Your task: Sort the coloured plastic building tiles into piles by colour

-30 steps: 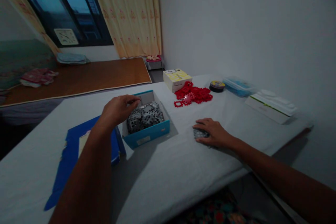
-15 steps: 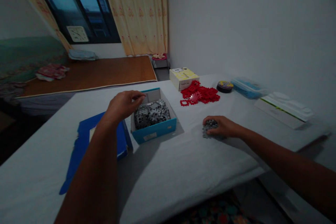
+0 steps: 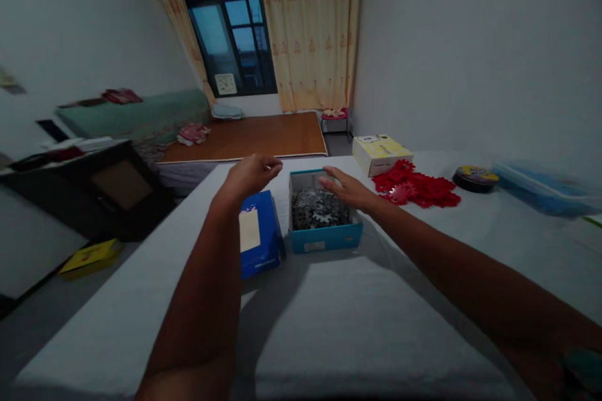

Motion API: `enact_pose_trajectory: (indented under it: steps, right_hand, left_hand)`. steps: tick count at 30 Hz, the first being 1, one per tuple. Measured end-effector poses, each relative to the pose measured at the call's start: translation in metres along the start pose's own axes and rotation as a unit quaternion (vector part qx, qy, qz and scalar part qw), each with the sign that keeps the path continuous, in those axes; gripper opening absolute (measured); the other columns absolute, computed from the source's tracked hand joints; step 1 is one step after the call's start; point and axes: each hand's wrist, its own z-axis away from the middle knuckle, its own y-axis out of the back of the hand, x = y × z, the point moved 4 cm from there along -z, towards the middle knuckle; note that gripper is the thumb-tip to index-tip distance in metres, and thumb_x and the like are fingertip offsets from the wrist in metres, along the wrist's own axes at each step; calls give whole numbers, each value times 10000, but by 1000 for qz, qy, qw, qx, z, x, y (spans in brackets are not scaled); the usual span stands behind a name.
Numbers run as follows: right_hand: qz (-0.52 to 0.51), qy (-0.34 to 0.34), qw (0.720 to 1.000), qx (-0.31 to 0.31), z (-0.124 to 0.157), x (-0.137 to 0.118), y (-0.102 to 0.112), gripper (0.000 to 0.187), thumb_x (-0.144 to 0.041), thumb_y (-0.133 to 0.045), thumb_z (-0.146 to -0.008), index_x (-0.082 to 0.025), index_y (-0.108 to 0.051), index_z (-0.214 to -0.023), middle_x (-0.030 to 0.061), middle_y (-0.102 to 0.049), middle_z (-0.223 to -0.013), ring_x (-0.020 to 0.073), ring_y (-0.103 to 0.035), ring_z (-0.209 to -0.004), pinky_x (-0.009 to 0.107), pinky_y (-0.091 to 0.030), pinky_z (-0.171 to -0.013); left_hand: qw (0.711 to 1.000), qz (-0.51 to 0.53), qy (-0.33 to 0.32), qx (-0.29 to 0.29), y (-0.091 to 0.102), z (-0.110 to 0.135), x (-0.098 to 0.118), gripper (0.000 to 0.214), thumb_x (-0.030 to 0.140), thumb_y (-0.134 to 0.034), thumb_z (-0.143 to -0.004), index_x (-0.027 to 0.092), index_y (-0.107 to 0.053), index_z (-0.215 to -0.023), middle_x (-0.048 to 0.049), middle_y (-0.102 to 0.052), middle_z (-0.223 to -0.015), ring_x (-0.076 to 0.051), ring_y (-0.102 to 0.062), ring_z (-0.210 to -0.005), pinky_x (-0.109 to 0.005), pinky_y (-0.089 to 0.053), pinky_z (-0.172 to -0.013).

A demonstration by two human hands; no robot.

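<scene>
A light-blue open box (image 3: 327, 239) on the table holds a heap of grey interlocking plastic pieces (image 3: 320, 208), several of them shaped like cogs. My right hand (image 3: 345, 188) is over the box's right side, fingers stretched forward and thumb apart, with nothing visible in it. Left of the box's far corner, my left hand (image 3: 251, 177) hovers above the table with loosely bent fingers and a small gap at the thumb; I see nothing in it. Below it lies a dark-blue lid or flat box (image 3: 268, 241) with a cream panel, partly covered by my left forearm.
Red plastic pieces (image 3: 423, 188) lie piled to the right, in front of a yellow-and-white box (image 3: 382, 153). Beyond them are a round black tin (image 3: 475, 179) and a blurred clear container with blue contents (image 3: 540, 188). A white cloth covers the table (image 3: 357, 326).
My right hand has moved left from the table to the box; the grey pieces it gripped no longer show in it. The view has turned left. My left hand has moved off the box's edge.
</scene>
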Motion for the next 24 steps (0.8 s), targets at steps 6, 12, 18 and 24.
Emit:
enact_pose_trajectory:
  steps: [6, 12, 18, 24]
  right_hand:
    - [84, 125, 987, -47, 48, -24, -16, 350, -316, -540, -917, -218, -601, -1248, 104, -661, -1219, 243, -617, -1124, 441, -482, -987]
    - [124, 194, 946, -228, 122, -61, -102, 488, -270, -537, -926, -208, -489, -1407, 137, -531, -1423, 255, -630, -1128, 407, -519, -951]
    - [196, 136, 939, -248, 114, -42, -165, 552, -142, -468, -939, -318, -431, -1461, 72, -265, -1612, 311, -541, -1252, 480, -464, -1006]
    - [224, 259, 930, -131, 110, -80, -143, 479, -180, -406, -989, -353, -455, -1432, 12, -428, -1531, 244, -552, -1123, 427, -502, -899]
  left_hand:
    - [963, -50, 220, -150, -3, 54, -116, 339, 493, -685, -668, 206, -740, -839, -148, -767, -968, -282, -708, -905, -321, -511, -781]
    - [873, 121, 427, -203, -36, 123, -145, 463, 509, -783, -583, 138, -683, -842, -191, -743, -843, -313, -710, -682, -413, -557, -605]
    - [865, 219, 436, -116, -47, 144, -135, 592, 320, -780, -662, 114, -596, -1185, -168, -724, -987, -251, -710, -834, -314, -569, -655]
    - [818, 438, 366, 67, 4, 162, -140, 769, 293, -868, -553, 192, -594, -1264, -51, -724, -906, -187, -676, -729, -271, -542, -595]
